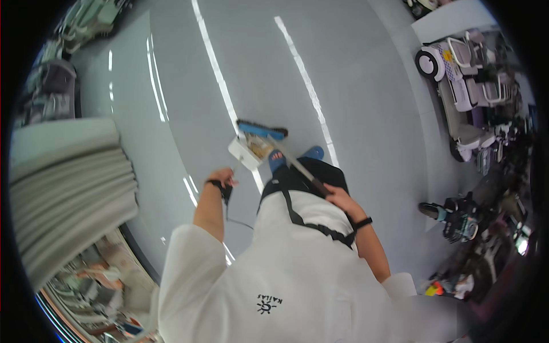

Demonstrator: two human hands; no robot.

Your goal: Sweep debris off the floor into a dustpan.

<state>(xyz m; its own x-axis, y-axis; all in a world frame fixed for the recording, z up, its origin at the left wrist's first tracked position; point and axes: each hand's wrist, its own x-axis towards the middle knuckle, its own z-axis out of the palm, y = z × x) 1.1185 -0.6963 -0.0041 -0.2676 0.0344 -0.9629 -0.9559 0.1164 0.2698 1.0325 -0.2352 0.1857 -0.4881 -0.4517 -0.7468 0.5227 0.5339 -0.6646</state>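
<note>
My right hand [341, 198] grips the dark grip end of a broom handle [302, 170] in front of my right hip. The handle slants forward and left to a blue broom head [261, 129] with dark bristles on the floor. Just behind the bristles sits a white dustpan [244, 153] with tan or yellowish matter inside, too blurred to name. Out to the left, my left hand [221, 176] is curled at the near side of the dustpan, seemingly around its thin, mostly hidden handle. A black strap and thin cord hang at that wrist.
My feet in blue slippers [277, 160] stand close to the dustpan on a glossy grey floor [364, 98]. Electric scooters [459, 94] line the right side, with a dark wheeled vehicle [454, 218] nearer. Grey curtain-like folds [73, 193] stand at left.
</note>
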